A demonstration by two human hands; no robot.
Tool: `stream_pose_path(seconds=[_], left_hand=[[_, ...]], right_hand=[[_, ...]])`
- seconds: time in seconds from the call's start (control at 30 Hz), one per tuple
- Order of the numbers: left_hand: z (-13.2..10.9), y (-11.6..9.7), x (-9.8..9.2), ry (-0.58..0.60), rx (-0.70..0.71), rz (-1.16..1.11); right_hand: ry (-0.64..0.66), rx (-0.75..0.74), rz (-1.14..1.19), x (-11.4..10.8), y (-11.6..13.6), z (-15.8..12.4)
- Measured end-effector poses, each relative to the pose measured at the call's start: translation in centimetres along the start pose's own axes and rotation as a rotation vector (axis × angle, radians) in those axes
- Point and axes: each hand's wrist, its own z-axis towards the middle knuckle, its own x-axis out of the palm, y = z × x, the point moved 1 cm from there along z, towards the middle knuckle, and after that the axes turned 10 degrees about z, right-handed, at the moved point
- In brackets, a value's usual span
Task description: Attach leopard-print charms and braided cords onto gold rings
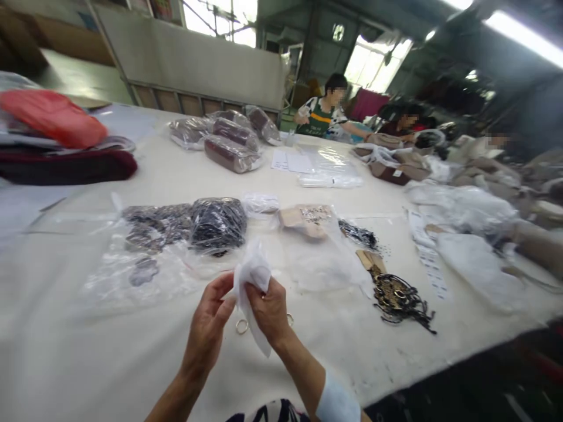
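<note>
Head view: a white cloth (251, 275) is gripped by both the left hand (210, 319) and right hand (269, 309), above two rings (241, 326) left lying on the counter (65, 351), seemingly not yet wrapped.

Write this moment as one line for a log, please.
left hand: pinching white cloth | right hand: gripping same cloth | metal ring: on table below hands
</note>
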Motion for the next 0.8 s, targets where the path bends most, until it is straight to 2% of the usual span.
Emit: stream_pose_path(seconds=[0.07, 0.13, 0.27, 0.37, 0.47, 0.53, 0.6, 0.7, 0.73, 0.8], left_hand=[[-0.7, 0.2, 1.0, 0.067, 0.007, -0.017], [-1.3, 0.2, 2.3, 0.130, -0.010, -0.017], [-1.6, 0.2, 4.7, 0.168, -0.097, -0.031], [-1.2, 0.6, 5.6, 0.096, -0.153, -0.040], [-1.0, 1.0, 6.0, 0.084, -0.191, -0.067], [-0.8, 1.0, 6.5, 0.074, -0.204, -0.083], [-0.7, 0.8, 7.5, 0.056, -0.209, -0.113], [-1.5, 0.1, 10.7, 0.068, -0.192, -0.203], [-2.0, -0.1, 11.8, 0.082, -0.170, -0.239], [-2.9, -0.3, 13.7, 0.141, -0.134, -0.310]], right_hand=[[-0.108, 0.037, 0.064, -1.1, 0.2, 0.2], [-0.133, 0.063, 0.171, -1.9, 0.7, 0.4], [0.012, 0.069, 0.373, -3.3, 2.5, 0.2], [0.134, 0.039, 0.445, -5.0, 4.1, -0.3], [0.189, 0.033, 0.448, -6.8, 5.0, -0.7], [0.180, 0.032, 0.369, -8.1, 4.9, -0.9], [0.113, -0.039, 0.174, -9.9, 4.3, -1.3], [-0.092, -0.265, -0.324, -13.2, 3.4, -2.8], [-0.124, -0.286, -0.531, -14.1, 3.0, -3.2], [0.037, -0.287, -0.542, -14.8, 2.1, -3.3]])
